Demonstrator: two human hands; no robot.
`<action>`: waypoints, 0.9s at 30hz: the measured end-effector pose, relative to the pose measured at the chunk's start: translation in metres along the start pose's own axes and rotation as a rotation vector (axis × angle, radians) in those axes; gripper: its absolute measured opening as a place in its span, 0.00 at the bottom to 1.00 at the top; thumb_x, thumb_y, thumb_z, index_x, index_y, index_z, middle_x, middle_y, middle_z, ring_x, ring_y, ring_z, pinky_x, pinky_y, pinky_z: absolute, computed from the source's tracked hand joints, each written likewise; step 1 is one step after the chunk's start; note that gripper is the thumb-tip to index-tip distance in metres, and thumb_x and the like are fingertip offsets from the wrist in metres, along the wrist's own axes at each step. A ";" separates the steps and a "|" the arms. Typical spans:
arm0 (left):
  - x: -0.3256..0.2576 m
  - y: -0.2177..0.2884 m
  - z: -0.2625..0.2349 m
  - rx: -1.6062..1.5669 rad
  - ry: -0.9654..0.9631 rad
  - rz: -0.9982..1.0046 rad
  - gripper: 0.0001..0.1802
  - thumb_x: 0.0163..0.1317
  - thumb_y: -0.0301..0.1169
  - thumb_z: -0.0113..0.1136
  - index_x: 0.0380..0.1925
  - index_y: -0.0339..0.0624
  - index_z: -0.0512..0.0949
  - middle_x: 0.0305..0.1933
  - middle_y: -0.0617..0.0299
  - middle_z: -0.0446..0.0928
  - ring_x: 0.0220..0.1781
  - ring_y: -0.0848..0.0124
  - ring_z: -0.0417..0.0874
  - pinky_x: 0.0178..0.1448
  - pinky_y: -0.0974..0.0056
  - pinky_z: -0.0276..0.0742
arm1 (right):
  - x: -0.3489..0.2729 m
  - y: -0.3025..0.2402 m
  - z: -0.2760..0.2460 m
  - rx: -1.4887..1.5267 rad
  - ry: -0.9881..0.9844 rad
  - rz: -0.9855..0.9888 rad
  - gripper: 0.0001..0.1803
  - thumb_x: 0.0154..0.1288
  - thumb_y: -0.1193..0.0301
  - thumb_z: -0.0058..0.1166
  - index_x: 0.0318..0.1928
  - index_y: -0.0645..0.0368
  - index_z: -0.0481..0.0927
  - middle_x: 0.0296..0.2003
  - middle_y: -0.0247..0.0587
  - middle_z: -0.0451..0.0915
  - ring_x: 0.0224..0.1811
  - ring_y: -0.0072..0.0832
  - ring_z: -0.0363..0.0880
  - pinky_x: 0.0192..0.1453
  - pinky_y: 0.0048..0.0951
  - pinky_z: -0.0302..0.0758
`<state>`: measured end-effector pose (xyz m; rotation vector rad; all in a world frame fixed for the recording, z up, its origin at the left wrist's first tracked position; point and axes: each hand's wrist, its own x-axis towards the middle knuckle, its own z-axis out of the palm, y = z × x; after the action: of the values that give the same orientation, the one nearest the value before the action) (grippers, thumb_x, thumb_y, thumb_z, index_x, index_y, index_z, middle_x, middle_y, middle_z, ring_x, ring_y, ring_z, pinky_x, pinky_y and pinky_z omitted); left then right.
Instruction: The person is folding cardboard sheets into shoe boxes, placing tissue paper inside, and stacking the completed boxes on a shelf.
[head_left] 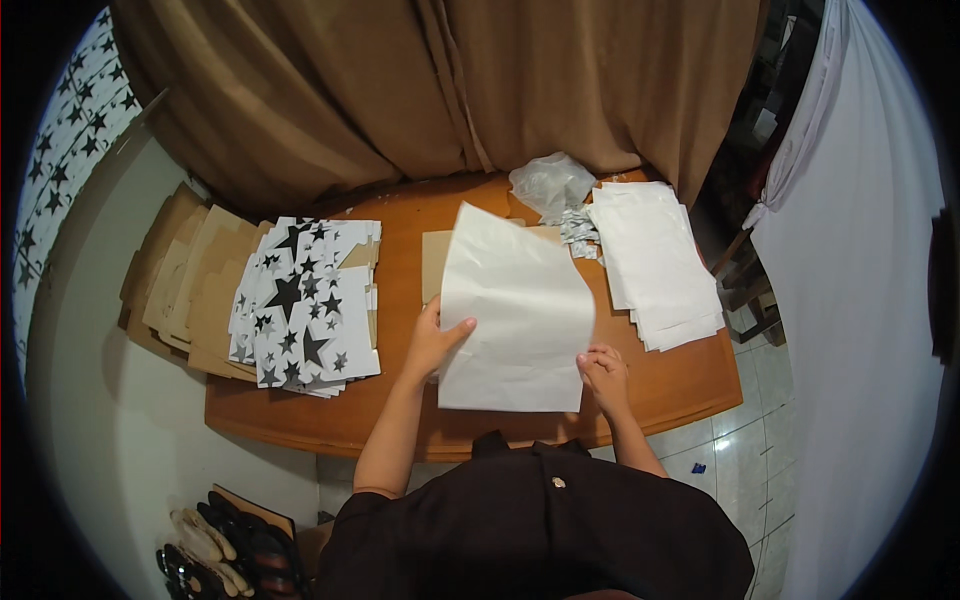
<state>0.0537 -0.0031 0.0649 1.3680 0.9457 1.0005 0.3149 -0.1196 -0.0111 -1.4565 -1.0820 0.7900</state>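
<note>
A large white sheet of paper (515, 320) is held up over the middle of the table, slightly curved and tilted. My left hand (440, 340) grips its left edge, thumb on the front and fingers behind. At the lower right edge, my right hand (604, 376) has its fingers bent closed on the sheet. Behind the sheet, partly hidden, lies a brown cardboard piece (434, 262). To the left is a pile of white sheets with black and grey stars (312, 300). A stack of plain white sheets (660, 265) lies to the right.
Brown cardboard pieces (215, 285) are stacked at the wooden table's (400, 420) left end. A clear plastic bag (552, 186) and small silvery packets (580, 232) sit at the back. A brown curtain (400, 90) hangs behind; shoes (235, 545) are on the lower left.
</note>
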 end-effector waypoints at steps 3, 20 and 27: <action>-0.008 -0.034 -0.030 0.094 0.088 0.002 0.33 0.55 0.23 0.60 0.59 0.36 0.58 0.48 0.53 0.76 0.50 0.67 0.78 0.49 0.65 0.74 | -0.013 0.005 0.028 -0.137 -0.019 -0.011 0.12 0.55 0.60 0.62 0.21 0.53 0.81 0.39 0.32 0.78 0.50 0.31 0.67 0.59 0.40 0.51; 0.053 -0.054 -0.009 1.192 -0.704 0.853 0.20 0.62 0.36 0.50 0.56 0.58 0.71 0.64 0.61 0.65 0.69 0.62 0.59 0.67 0.47 0.55 | -0.023 -0.024 0.054 -0.779 0.102 0.128 0.12 0.55 0.57 0.57 0.24 0.51 0.82 0.39 0.33 0.75 0.51 0.36 0.66 0.60 0.62 0.42; 0.077 -0.076 -0.008 1.184 -0.943 0.734 0.24 0.69 0.44 0.34 0.63 0.57 0.63 0.70 0.58 0.57 0.72 0.60 0.53 0.72 0.44 0.43 | 0.014 -0.014 0.025 -0.800 0.222 0.107 0.16 0.57 0.56 0.54 0.44 0.48 0.78 0.45 0.37 0.74 0.57 0.38 0.63 0.61 0.62 0.40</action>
<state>0.0713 0.0750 -0.0076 2.9317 0.1949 0.0395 0.2941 -0.0975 -0.0009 -2.2226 -1.2136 0.2383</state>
